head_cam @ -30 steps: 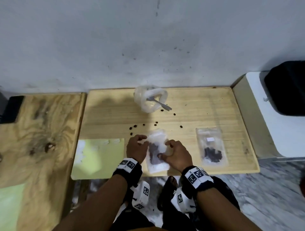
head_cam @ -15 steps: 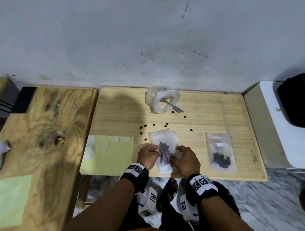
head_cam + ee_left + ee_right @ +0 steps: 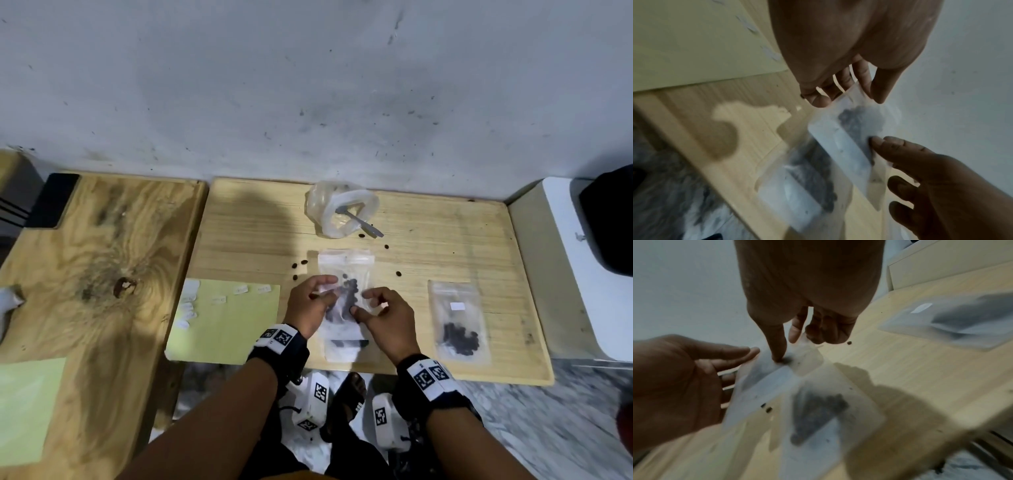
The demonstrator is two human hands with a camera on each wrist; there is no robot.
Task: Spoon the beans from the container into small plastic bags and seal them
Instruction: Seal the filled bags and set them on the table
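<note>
A small clear bag point(image 3: 345, 270) with dark beans point(image 3: 351, 291) is held between both hands over the table's front middle. My left hand point(image 3: 322, 291) pinches its left edge between thumb and fingers point(image 3: 863, 81). My right hand point(image 3: 359, 301) pinches its right side, thumb point(image 3: 778, 344) on the plastic. Below it, a second clear bag-like shape point(image 3: 797, 186) with beans lies at the table's front edge. The crumpled clear container point(image 3: 325, 209) stands at the back with the spoon point(image 3: 363, 224) resting in it.
Another bag of beans point(image 3: 459, 322), bearing a white label, lies flat to the right. Loose beans point(image 3: 299, 263) are scattered mid-table. A yellow sheet point(image 3: 226, 322) with small white labels lies to the left. Wall behind; a white unit point(image 3: 565, 260) stands on the right.
Both hands have gone from pressing low on the flat bag to pinching its sides higher up. The bag now looks raised off the table.
</note>
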